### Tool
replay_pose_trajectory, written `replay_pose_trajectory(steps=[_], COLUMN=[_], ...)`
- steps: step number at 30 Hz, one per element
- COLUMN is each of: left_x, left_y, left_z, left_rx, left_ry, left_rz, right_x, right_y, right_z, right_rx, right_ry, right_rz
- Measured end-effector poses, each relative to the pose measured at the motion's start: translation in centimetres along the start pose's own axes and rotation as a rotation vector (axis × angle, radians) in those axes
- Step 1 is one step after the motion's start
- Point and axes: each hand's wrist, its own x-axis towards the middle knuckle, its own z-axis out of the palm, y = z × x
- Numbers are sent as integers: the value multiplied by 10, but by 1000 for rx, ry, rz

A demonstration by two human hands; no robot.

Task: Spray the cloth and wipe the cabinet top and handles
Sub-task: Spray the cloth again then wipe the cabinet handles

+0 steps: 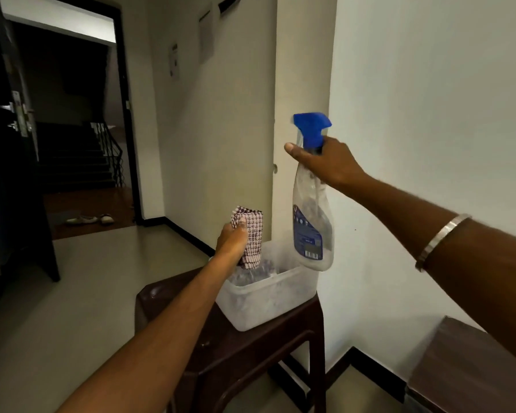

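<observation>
1. The cloth [248,234], a bunched rag in a small purple-and-white check, is held upright above the near-left corner of a clear plastic tub [265,305]. The left hand [232,238] has its fingers curled round the cloth's lower part; the upper fold stands free.
2. The spray bottle [312,204], clear-bodied with a blue trigger head and a blue label, hangs just right of the cloth, well above the tub. The right hand [325,163] grips its neck, thumb pointing left. Whether a finger is on the trigger cannot be told.
3. The nozzle faces left but sits higher than the cloth. Judgement: a pull from here would likely send mist over the cloth onto the wall [221,129] behind.
4. Judgement: the bottle looks nearly empty, so the trigger may draw air and leave the cloth dry.
5. The tub rests on a dark stool [251,353]. The cabinet top [474,368] shows at lower right, well apart from both hands and not yet wiped.
</observation>
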Motion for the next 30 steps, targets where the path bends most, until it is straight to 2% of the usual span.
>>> replay_pose_trajectory(steps=[4,15,23,30], left_x=[9,20,16,-7], left_y=[-10,-24,-20,-1], left_z=[0,4,3,-4], left_rx=[101,202,145,21], left_ry=[-25,-113,-69,-70], left_rz=[30,30,31,38], right_x=[21,-8,-41,-64], right_y=[16,92,110,91], right_z=[26,102,111,96], right_rx=[34,72,-13,-16], right_ry=[32,-70,-195,-162], right_rz=[16,237,371,407])
